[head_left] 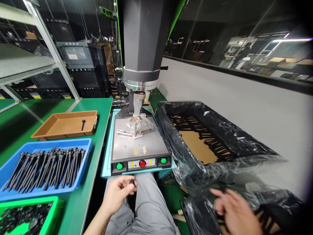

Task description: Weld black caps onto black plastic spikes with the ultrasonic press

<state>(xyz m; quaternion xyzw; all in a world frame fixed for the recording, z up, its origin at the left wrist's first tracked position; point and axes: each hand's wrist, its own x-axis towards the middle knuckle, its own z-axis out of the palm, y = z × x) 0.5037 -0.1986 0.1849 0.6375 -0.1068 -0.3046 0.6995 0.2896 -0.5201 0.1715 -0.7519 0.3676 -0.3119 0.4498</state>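
My left hand (pixel 120 192) is over my lap, in front of the press, with thumb and fingers pinched on a small black part (pixel 131 181). Most of that part is hidden by the fingertips. My right hand (pixel 236 209), slightly blurred, hovers low on the right over plastic-lined bins, fingers apart and nothing visible in it. Between the hands stands the press with a metal base plate (pixel 127 147), a clear fixture (pixel 137 129) beneath its horn (pixel 138 104), and two green buttons beside a red button (pixel 142 164).
On the green table at left sit a blue tray (pixel 84 163) of long black rods, a green tray (pixel 57 209) of small black pieces and a brown tray (pixel 61 132) holding one black rod. A plastic-lined bin (pixel 178 153) at right holds rows of black rods on cardboard.
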